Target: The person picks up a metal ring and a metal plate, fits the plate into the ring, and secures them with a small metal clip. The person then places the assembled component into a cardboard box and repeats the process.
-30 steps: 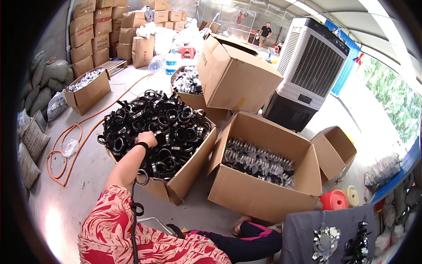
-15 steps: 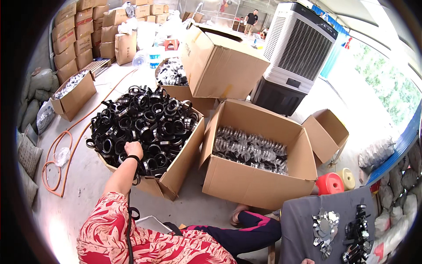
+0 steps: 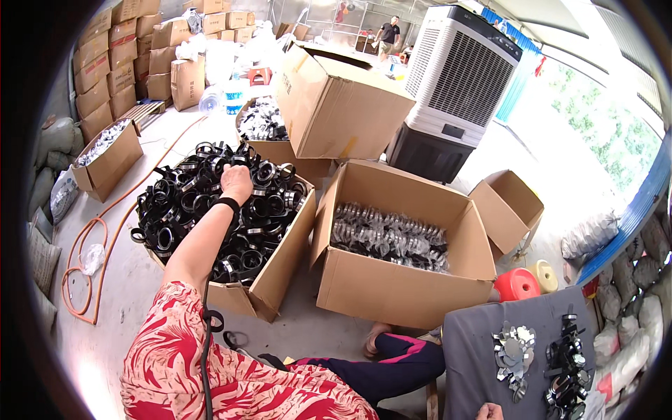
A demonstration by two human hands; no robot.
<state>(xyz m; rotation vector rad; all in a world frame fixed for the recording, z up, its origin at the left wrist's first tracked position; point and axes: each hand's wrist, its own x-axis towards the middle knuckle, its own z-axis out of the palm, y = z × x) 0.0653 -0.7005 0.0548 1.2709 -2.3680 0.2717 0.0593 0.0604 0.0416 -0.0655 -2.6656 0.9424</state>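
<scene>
My left hand [image 3: 236,183] reaches into the far part of a heap of black ring-shaped parts [image 3: 185,203] with shiny metal bands. Its fingers curl down among the rings, and their tips are hidden. The heap rises above the rim of a cardboard box [image 3: 283,252]. Only part of my right hand [image 3: 490,411] shows at the lower edge, fingers drawn together, beside a grey cloth-covered table [image 3: 465,343]. On that cloth lie a pile of small flat silvery pieces [image 3: 514,353] and a row of black ring parts [image 3: 567,367].
An open carton [image 3: 399,294] holds rows of plastic-wrapped parts. Behind it stand a tilted carton [image 3: 350,105] and an air cooler [image 3: 458,70]. Red and yellow rolls [image 3: 518,283] sit by the table. An orange hose [image 3: 105,231] crosses the floor. A person [image 3: 387,35] stands far back.
My left hand has moved farther away and slightly right across the heap. More of my right hand shows at the lower edge. The whole view has shifted a little.
</scene>
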